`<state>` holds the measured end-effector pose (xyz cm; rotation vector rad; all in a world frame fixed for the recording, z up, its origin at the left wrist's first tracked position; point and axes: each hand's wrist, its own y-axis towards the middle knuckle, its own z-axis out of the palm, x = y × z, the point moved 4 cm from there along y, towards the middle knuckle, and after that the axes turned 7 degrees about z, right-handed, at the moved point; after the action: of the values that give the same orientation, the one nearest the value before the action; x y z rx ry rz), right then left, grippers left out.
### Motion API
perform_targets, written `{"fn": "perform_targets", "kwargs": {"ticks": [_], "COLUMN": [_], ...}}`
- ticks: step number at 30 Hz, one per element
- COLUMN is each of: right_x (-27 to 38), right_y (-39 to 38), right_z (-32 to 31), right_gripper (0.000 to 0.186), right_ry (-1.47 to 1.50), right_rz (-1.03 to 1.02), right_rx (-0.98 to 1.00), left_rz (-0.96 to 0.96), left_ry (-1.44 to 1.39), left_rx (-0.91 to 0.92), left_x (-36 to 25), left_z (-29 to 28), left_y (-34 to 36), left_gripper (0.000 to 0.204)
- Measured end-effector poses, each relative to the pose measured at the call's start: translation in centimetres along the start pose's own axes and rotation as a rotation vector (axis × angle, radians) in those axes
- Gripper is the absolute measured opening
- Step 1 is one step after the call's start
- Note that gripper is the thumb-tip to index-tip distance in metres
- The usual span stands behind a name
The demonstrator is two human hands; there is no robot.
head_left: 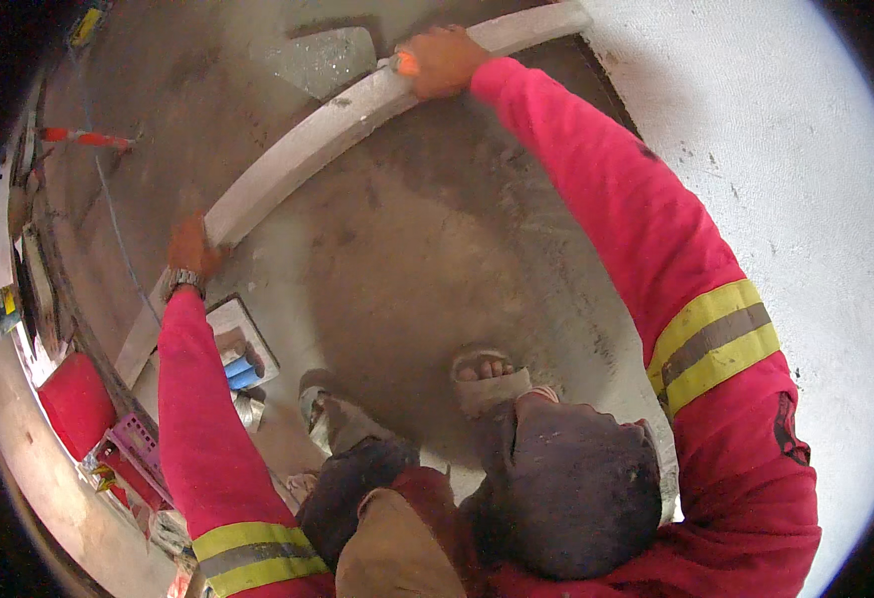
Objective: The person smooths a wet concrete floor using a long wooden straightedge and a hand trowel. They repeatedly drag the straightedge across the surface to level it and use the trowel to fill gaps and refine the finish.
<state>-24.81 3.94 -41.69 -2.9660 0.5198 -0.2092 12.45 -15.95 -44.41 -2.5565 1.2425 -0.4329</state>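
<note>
A long pale, square-edged beam [307,149], bowed by the lens, runs from the lower left up to the top right above the dusty grey-brown floor [397,249]. My left hand [195,249], with a watch on the wrist, grips it at the left. My right hand [442,62] grips it near the top, where it meets a white textured surface [776,149]; a small orange patch [407,64] shows at those fingers, too small to name. A pale speckled slab or patch [322,65] lies just beyond the beam.
My sandalled feet [487,379] are below me. By my left arm sit a square tray [232,319] with blue items, a red object [76,404] and a pink perforated crate [136,444]. Boards line the left edge. A blue cord [108,199] and a red-orange bar [88,138] lie at upper left.
</note>
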Motion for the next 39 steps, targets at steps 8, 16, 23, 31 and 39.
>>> {"fn": "perform_targets", "kwargs": {"ticks": [8,16,23,31,39], "right_x": [0.7,0.9,1.5,1.3,2.2], "right_y": [-3.4,-3.6,-5.5,-6.9,-8.5], "right_z": [-1.2,-0.4,1.2,1.6,1.2], "right_gripper": [0.033,0.03,0.026,0.03,0.032], "right_ry": [0.028,0.068,0.137,0.152,0.097], "right_rz": [-0.034,0.006,-0.041,-0.077,-0.008], "right_rx": [-0.097,-0.069,-0.187,-0.254,-0.148], "left_rz": [0.03,0.0,-0.002,-0.028,0.049], "left_ry": [-0.048,-0.058,-0.029,0.002,-0.012], "left_rx": [0.023,-0.028,-0.056,0.093,-0.043], "left_x": [-0.4,-0.2,-0.7,-2.1,-2.4], "left_z": [-0.6,0.8,1.2,1.0,0.6], "left_y": [-2.3,-3.2,-4.8,-4.9,-6.5], "left_gripper": [0.085,0.083,0.08,0.08,0.077]}}
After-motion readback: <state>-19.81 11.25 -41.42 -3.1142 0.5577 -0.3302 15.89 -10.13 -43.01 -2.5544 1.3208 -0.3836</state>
